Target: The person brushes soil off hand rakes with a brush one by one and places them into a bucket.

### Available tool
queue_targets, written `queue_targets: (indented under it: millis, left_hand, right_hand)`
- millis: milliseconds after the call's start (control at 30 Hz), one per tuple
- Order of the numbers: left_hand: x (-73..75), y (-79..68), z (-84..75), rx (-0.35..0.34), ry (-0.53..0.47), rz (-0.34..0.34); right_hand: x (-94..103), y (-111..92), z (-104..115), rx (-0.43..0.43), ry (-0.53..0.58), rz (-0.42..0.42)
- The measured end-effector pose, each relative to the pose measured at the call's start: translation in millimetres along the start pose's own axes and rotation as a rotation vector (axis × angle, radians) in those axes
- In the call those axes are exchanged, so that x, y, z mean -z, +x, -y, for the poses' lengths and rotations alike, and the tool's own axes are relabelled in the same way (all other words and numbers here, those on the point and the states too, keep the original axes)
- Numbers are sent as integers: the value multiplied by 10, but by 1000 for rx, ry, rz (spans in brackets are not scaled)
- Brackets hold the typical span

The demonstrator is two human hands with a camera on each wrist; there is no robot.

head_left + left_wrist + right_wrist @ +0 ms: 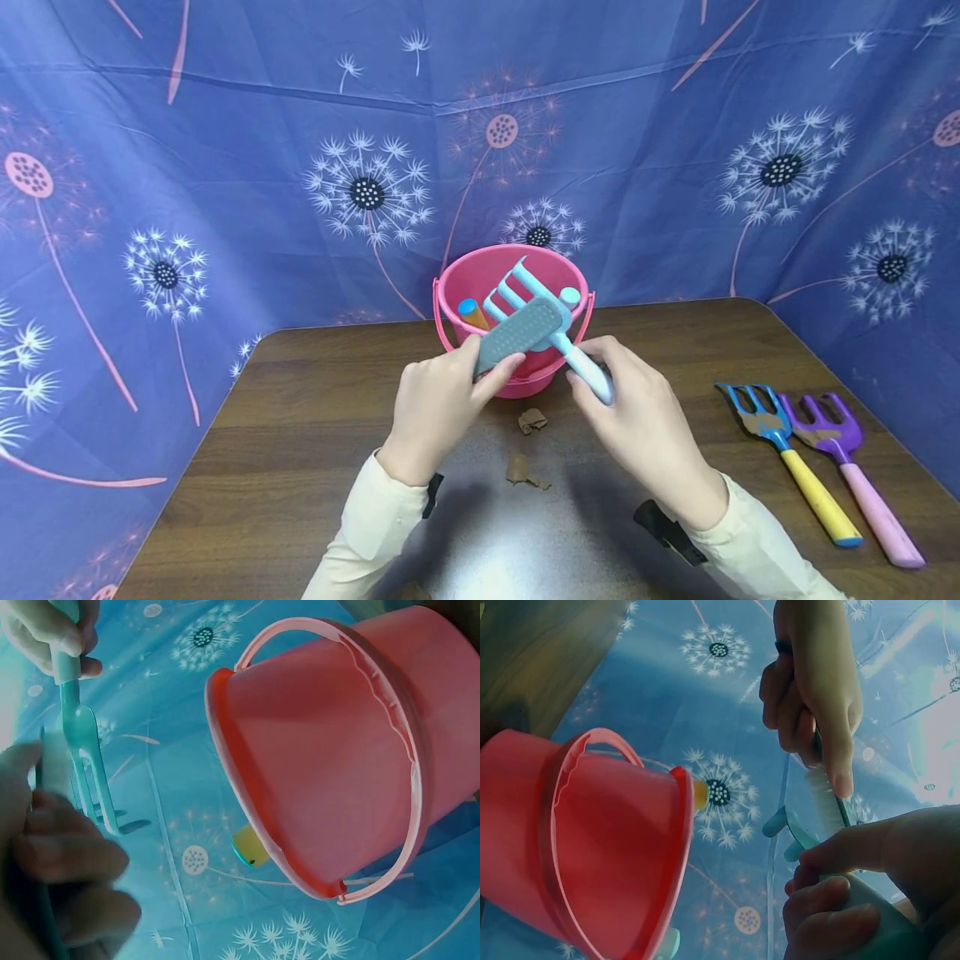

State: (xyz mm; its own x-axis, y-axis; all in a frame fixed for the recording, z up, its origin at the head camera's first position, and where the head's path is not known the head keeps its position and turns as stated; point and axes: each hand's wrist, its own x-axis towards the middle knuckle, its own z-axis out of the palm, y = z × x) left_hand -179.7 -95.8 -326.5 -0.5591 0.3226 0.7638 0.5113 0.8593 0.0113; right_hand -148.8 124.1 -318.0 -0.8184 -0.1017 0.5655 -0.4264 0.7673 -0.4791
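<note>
My left hand [438, 408] grips a grey-blue scrub brush [521, 333], its pale bristles turned toward a light-blue toy hand rake. That rake [588, 372] is held by its handle in my right hand [648, 417], tines pointing up and away. In the head view the brush overlaps the rake's head. Seen from the right wrist, the bristles [825, 799] lie close to the tines [780, 825]. Just behind both tools stands a pink bucket [525, 387], upright on the table. A blue-capped handle [471, 312] and a light-blue handle end [570, 297] show inside it.
Brown crumbly scraps [532, 420] lie on the wooden table [322, 433] before the bucket. At the right are a blue fork with a yellow handle [813, 492] and a purple fork with a pink handle [873, 500], both brown-smeared. Blue dandelion-print cloth [247, 167] hangs behind.
</note>
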Motion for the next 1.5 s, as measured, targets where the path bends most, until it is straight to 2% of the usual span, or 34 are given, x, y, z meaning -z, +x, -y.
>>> queue_targets:
  millis: [200,367,567,733,833,967,1033,1100,1267,1367,1500]
  left_hand:
    - [-55,-37,-5,-97,-73,101]
    - [-44,-27,8,-109,-78,78]
    - [-24,-7,59,-52,-31,45]
    - [7,5,126,58,-18,38]
    - [31,13,191,129,-24,29]
    - [67,18,211,191,-87,38]
    - [81,20,170,187,-121,53]
    - [84,19,105,148,-143,71]
    - [58,10,-25,42,-106,111]
    - [53,10,-9,46,-66,89]
    - [69,24,76,98,-32,59]
  right_hand:
    - [39,-8,16,-63,76,0]
    - [80,-22,45,-120,150,45]
    - [63,-35,46,-40,129,9]
    - [46,-25,33,9,108,-18]
    - [33,-13,28,-10,114,1]
    - [21,-6,28,-58,125,42]
    - [25,-3,28,-68,127,50]
    - [27,-4,28,-65,127,50]
    - [29,-10,36,-50,137,48]
    - [28,-15,48,-27,148,51]
    - [20,-19,62,7,160,53]
